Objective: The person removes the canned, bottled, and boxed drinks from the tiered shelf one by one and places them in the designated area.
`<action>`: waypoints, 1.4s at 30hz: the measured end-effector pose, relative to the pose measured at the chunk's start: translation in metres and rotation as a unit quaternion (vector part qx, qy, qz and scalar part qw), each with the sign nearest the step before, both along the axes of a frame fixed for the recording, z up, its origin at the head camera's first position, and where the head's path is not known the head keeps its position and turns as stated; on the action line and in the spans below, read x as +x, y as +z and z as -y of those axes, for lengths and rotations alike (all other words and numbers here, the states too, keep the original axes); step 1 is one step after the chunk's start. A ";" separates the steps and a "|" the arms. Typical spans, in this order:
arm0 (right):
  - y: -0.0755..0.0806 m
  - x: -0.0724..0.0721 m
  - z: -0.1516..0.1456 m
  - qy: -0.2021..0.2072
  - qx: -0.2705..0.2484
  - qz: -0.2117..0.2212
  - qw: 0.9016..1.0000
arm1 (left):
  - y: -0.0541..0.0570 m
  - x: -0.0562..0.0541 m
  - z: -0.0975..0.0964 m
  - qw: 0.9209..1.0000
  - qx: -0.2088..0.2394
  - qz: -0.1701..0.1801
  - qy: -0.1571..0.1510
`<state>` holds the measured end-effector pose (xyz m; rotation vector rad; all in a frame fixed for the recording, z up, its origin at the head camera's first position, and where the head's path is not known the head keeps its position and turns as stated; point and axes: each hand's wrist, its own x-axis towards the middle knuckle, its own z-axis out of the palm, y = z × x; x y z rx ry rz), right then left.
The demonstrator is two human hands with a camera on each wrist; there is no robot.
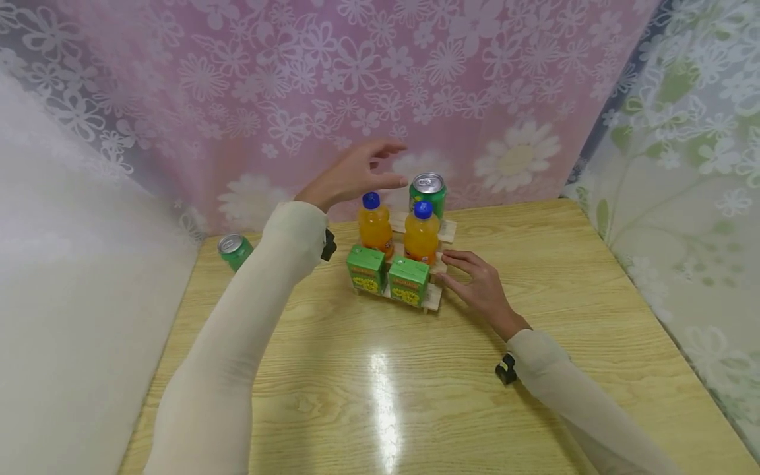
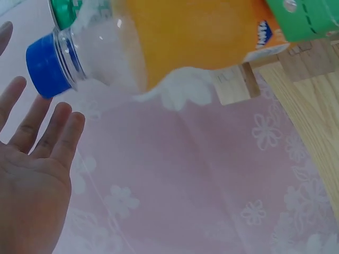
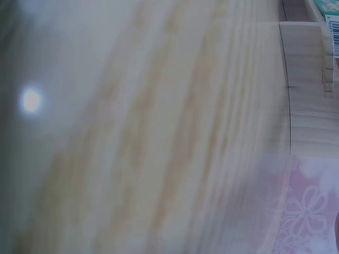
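A small stepped wooden rack (image 1: 433,298) stands toward the back of the table. Two green drink cartons (image 1: 366,269) sit on its front step, and two orange juice bottles (image 1: 375,227) with blue caps on the middle one. At the back right of the rack is a green can (image 1: 429,191). My left hand (image 1: 356,173) hovers over the back left with fingers spread and nothing in them; in the left wrist view its fingers are beside a blue cap (image 2: 48,66). My right hand (image 1: 479,287) pinches the right end of the middle step between thumb and fingers.
Another green can (image 1: 235,251) stands at the table's back left, beside my left sleeve. A pink flowered curtain (image 1: 285,86) hangs behind the wooden table (image 1: 463,396). Pale coverings border both sides.
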<state>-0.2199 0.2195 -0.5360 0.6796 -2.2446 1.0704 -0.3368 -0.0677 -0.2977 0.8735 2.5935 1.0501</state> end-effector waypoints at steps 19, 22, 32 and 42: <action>0.002 0.002 -0.001 -0.002 0.004 0.006 1.000 | 0.005 -0.006 -0.048 0.992 -0.108 -0.010 -0.066; 0.001 0.001 -0.002 -0.004 0.006 0.011 1.000 | 0.004 -0.008 -0.051 0.989 -0.126 -0.011 -0.078; 0.001 0.001 -0.002 0.001 0.007 0.004 1.000 | 0.000 -0.009 -0.062 0.983 -0.150 -0.007 -0.105; 0.001 0.001 -0.002 -0.002 0.010 0.003 1.000 | -0.003 -0.010 -0.067 0.979 -0.182 0.023 -0.089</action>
